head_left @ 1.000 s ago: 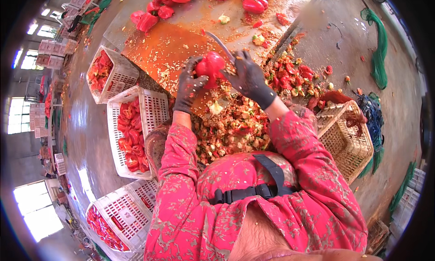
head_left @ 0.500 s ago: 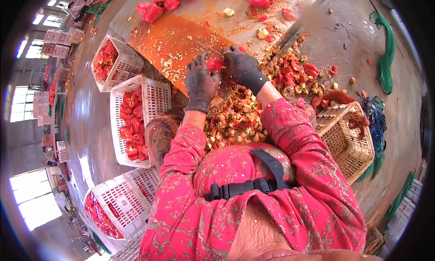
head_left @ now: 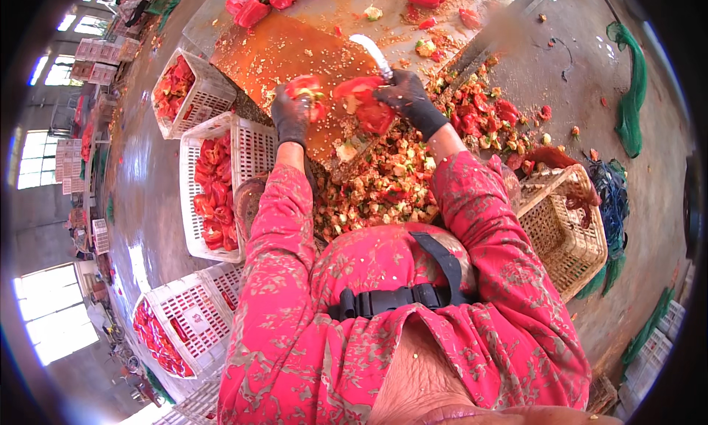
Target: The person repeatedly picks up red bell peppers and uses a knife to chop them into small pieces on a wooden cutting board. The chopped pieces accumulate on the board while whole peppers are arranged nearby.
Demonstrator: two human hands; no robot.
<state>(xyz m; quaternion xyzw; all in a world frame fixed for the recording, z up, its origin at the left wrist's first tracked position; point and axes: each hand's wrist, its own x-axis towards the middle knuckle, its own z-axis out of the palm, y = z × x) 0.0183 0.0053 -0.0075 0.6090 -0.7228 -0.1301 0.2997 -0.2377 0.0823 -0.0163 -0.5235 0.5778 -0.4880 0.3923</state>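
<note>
My gloved left hand (head_left: 290, 119) is closed round a piece of red bell pepper (head_left: 307, 90), with pale core showing on it. Over to the right, my gloved right hand (head_left: 411, 102) grips a knife (head_left: 371, 53), its curved blade pointing up and to the left. Against that same hand's fingers is another cut red pepper piece (head_left: 363, 99), its pale inner side partly showing. Both hands are above the near part of an orange-stained tabletop (head_left: 276, 52) strewn with seeds. A heap of pepper cores and scraps (head_left: 383, 185) lies between my forearms.
White crates (head_left: 254, 148) of red peppers stand to my left. At the right is a tan crate (head_left: 564, 226) beside dark blue netting (head_left: 608, 196). Whole red peppers (head_left: 251, 12) lie at the table's far side; more scraps (head_left: 479, 115) are on the floor at right.
My hands have moved apart, the left to the left and the right to the right. The red pepper between them is now in separate pieces. The knife blade has swung more upright.
</note>
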